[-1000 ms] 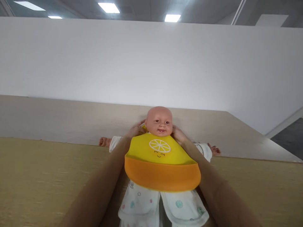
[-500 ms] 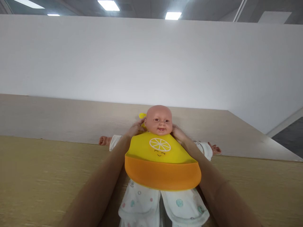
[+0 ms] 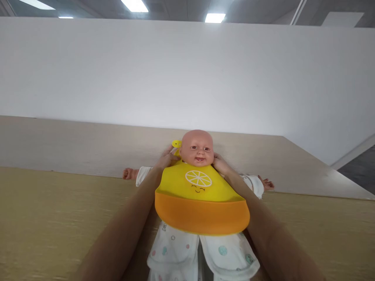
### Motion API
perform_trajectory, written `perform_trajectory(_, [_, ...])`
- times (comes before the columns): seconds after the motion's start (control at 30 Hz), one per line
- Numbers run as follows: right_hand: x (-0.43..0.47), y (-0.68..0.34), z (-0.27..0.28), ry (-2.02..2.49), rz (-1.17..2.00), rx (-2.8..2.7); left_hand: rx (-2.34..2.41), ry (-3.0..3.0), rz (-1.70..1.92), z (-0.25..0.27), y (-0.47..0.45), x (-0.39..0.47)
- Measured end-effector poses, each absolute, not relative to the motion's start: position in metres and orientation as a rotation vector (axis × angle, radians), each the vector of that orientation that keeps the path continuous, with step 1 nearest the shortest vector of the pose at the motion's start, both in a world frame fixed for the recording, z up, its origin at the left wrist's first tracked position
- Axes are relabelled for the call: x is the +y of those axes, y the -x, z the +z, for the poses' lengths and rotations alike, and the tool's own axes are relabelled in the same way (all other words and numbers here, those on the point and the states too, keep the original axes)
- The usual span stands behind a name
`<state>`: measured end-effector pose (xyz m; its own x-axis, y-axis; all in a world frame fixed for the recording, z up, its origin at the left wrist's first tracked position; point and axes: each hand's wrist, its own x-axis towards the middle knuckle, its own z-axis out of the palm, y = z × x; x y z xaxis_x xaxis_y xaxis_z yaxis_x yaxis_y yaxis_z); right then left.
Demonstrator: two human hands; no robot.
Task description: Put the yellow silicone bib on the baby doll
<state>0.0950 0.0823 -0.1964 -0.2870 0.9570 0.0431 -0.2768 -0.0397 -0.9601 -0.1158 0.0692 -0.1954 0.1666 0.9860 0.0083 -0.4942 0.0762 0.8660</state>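
Observation:
A baby doll (image 3: 196, 150) lies face up in white printed clothes, its arms spread to both sides. Over its chest is a yellow bib (image 3: 175, 175) with a citrus slice print and an orange catch pocket (image 3: 202, 214). My left hand (image 3: 168, 158) is closed at the left side of the doll's neck, gripping the bib's neck strap (image 3: 176, 144), whose rounded yellow end sticks out above the fingers. My right hand (image 3: 221, 164) reaches behind the neck on the other side. Its fingertips are hidden behind the doll's head, so what they hold does not show.
The doll rests on a tan, wood-toned surface (image 3: 58, 218), with a paler strip (image 3: 88, 144) along the back. A white wall panel (image 3: 187, 74) rises behind it. Dark floor (image 3: 359, 171) shows past the right edge.
The round end of the strap shows more fully beside the doll's head, and the left fingers have shifted slightly under it. The doll and the right hand look almost the same.

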Motion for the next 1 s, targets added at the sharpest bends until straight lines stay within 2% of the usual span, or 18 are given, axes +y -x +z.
perform_trajectory(0.3, [0.082,-0.094,-0.195,0.84,1.56,-1.137,0.707,-0.904,1.303,-0.188,0.111,0.069])
perform_trajectory(0.6, [0.082,-0.095,-0.196,0.821,1.504,-1.202,0.904,-0.819,1.354,-0.198,0.112,0.078])
perform_trajectory(1.0, [0.083,-0.094,-0.195,0.816,1.5,-1.202,0.984,-0.81,1.273,-0.198,0.115,0.078])
